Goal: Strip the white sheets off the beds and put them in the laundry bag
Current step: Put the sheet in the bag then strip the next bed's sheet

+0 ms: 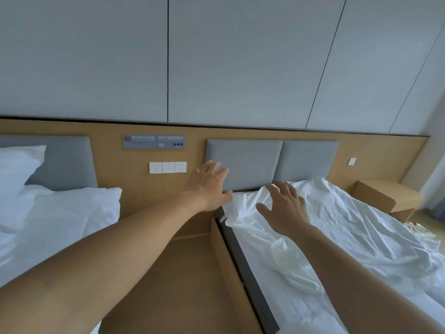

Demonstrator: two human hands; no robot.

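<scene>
Both our hands — left hand [209,186], right hand [285,208] — reach spread wide and empty over the rumpled white sheet [342,227] on the right bed. Grabbing carelessly could leave its tucked head corner snagged — tearing it.

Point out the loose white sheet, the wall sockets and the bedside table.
loose white sheet [342,220]: head view, rumpled middle.
wall sockets [167,167]: head view, centre plate.
bedside table [385,191]: head view, top surface.
</scene>
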